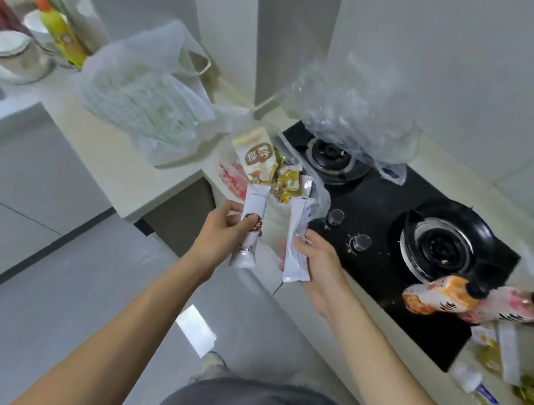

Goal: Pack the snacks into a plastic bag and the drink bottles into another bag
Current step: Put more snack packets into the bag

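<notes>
Kitchen counter [100, 149] pale, black gas stove [377, 219] set into it at our right. Our left hand [219, 233] grips white snack sachet [249, 227] upright, fingers wrapped around its middle. Our right hand [315, 261] clasps second white sachet [298, 241]. Both held above counter edge. Snack pile [264, 167] sits in clear bag [351, 117] just beyond. Two drink bottles [473, 299] lie on stove's right side. White bag [146, 97] rests on counter, left of snack pile.
</notes>
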### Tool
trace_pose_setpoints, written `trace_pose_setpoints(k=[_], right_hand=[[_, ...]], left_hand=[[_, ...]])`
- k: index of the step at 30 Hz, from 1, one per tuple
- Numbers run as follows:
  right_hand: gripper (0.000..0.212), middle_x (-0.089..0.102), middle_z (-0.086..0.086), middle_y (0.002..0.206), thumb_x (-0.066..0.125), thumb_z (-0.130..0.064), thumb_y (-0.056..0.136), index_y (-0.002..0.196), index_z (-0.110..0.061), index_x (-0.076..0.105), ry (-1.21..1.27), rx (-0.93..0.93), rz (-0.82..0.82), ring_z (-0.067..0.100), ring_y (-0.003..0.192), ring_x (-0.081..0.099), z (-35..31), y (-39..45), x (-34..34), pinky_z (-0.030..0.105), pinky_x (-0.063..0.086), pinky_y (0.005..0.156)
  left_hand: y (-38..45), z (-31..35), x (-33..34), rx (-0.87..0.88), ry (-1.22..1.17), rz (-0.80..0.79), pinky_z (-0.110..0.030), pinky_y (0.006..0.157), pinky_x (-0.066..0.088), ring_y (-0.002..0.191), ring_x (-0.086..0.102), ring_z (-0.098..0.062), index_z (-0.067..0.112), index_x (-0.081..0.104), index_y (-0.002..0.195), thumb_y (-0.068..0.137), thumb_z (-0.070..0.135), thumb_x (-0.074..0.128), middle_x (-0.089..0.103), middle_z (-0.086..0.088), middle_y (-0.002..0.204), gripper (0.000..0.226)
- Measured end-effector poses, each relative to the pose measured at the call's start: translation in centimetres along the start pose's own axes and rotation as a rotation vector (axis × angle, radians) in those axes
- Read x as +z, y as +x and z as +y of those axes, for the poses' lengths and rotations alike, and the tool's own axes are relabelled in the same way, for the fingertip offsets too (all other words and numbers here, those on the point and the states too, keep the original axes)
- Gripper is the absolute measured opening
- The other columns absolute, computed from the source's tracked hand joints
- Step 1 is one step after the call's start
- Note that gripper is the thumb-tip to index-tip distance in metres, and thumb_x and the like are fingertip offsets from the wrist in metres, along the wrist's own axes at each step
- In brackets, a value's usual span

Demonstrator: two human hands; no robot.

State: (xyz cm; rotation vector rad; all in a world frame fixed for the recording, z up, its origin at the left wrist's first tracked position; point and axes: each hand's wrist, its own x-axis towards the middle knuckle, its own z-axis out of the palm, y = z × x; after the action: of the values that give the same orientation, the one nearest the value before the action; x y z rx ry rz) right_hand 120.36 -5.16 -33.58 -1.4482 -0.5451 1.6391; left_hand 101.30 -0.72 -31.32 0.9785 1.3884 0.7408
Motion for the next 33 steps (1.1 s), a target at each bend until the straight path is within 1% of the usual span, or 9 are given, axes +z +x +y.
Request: trace_pose_setpoints(k=[4, 10, 13, 15, 17, 19, 22, 27, 33], right_hand=[[0.019, 0.069, 0.009, 0.085, 0.053, -0.004, 0.104, 0.116, -0.008, 0.066, 0.071, 0.052, -0.007, 0.020, 0.072, 0.068, -1.6, 5.2, 2.7, 0.032, 0.056, 0.062], [0.017, 0.072, 0.015, 0.115, 0.067, -0.016, 0.088, 0.104, -0.015, 0.074, -0.188, 0.042, 0.210, 0.026, 0.100, 0.069, -3.9, 15.4, 3.8, 0.037, 0.053, 0.085], [0.020, 0.069, 0.025, 0.109, 0.062, -0.009, 0.092, 0.108, 0.002, 0.069, -0.327, 0.049, 0.292, 0.038, 0.096, 0.068, -5.2, 19.8, 4.4, 0.037, 0.055, 0.078], [0.019, 0.068, 0.027, 0.096, 0.062, -0.010, 0.089, 0.098, 0.006, 0.066, -0.455, 0.017, 0.324, 0.034, 0.074, 0.060, -5.8, 22.5, 4.6, 0.031, 0.042, 0.061], [0.016, 0.057, 0.017, 0.067, 0.061, -0.012, 0.085, 0.072, -0.003, 0.057, -0.579, 0.001, 0.383, 0.023, 0.064, 0.050, -6.0, 24.7, 4.8, 0.031, 0.031, 0.054], [0.025, 0.049, 0.002, 0.060, 0.062, -0.015, 0.086, 0.066, -0.015, 0.047, -0.692, -0.018, 0.480, 0.022, 0.059, 0.048, -5.6, 26.3, 5.0, 0.029, 0.026, 0.050], [0.010, 0.066, -0.002, 0.078, 0.067, -0.024, 0.090, 0.085, -0.018, 0.062, -0.853, -0.071, 0.626, 0.020, 0.071, 0.061, -5.6, 27.1, 5.6, 0.029, 0.034, 0.056], [0.024, 0.064, 0.007, 0.113, 0.068, -0.025, 0.090, 0.108, -0.011, 0.060, -1.043, -0.186, 0.685, 0.029, 0.103, 0.063, -4.1, 27.6, 6.4, 0.040, 0.049, 0.079], [0.023, 0.063, 0.006, 0.121, 0.056, -0.022, 0.099, 0.118, -0.013, 0.064, -1.059, -0.211, 0.747, 0.027, 0.114, 0.059, -2.6, 27.0, 7.3, 0.045, 0.050, 0.096]], left_hand=[[5.7, 1.5, -2.1, -0.056, -0.014, -0.035, -0.053, 0.089, 0.057, 0.093, 0.075, -0.029, 0.015, 0.060, 0.117, 0.099, 0.022, 0.066, 0.078, -0.004, 0.095, 0.021], [14.7, 3.7, -2.4, -0.101, 0.095, 0.018, -0.030, 0.058, 0.059, 0.083, 0.074, -0.025, 0.014, 0.058, 0.109, 0.098, 0.014, 0.064, 0.072, -0.012, 0.105, 0.012], [19.0, 4.7, -1.8, -0.134, 0.186, -0.022, -0.031, 0.055, 0.057, 0.081, 0.071, -0.024, 0.010, 0.055, 0.109, 0.096, 0.013, 0.066, 0.070, -0.015, 0.105, 0.017], [22.0, 5.1, -1.3, -0.152, 0.281, -0.058, -0.041, 0.064, 0.061, 0.082, 0.071, -0.028, 0.009, 0.055, 0.110, 0.093, 0.017, 0.068, 0.071, -0.015, 0.104, 0.023], [24.9, 5.0, -1.0, -0.152, 0.390, -0.101, -0.050, 0.079, 0.061, 0.090, 0.071, -0.030, 0.015, 0.056, 0.109, 0.089, 0.023, 0.068, 0.072, -0.012, 0.106, 0.024], [27.4, 4.5, -0.7, -0.125, 0.492, -0.156, -0.053, 0.086, 0.059, 0.096, 0.070, -0.031, 0.020, 0.055, 0.108, 0.090, 0.025, 0.065, 0.072, -0.010, 0.108, 0.021], [30.1, 4.2, -0.1, -0.009, 0.671, -0.245, -0.047, 0.085, 0.057, 0.096, 0.067, -0.029, 0.017, 0.054, 0.115, 0.096, 0.025, 0.062, 0.067, -0.002, 0.100, 0.022], [32.4, 3.4, 0.4, 0.281, 0.839, -0.385, -0.031, 0.058, 0.040, 0.073, 0.061, -0.021, 0.017, 0.046, 0.127, 0.099, 0.023, 0.056, 0.058, 0.010, 0.075, 0.031], [33.6, 3.3, -0.1, 0.567, 1.163, -0.563, -0.033, 0.071, 0.043, 0.098, 0.062, -0.027, 0.021, 0.048, 0.129, 0.098, 0.027, 0.057, 0.064, -0.005, 0.112, 0.033]])
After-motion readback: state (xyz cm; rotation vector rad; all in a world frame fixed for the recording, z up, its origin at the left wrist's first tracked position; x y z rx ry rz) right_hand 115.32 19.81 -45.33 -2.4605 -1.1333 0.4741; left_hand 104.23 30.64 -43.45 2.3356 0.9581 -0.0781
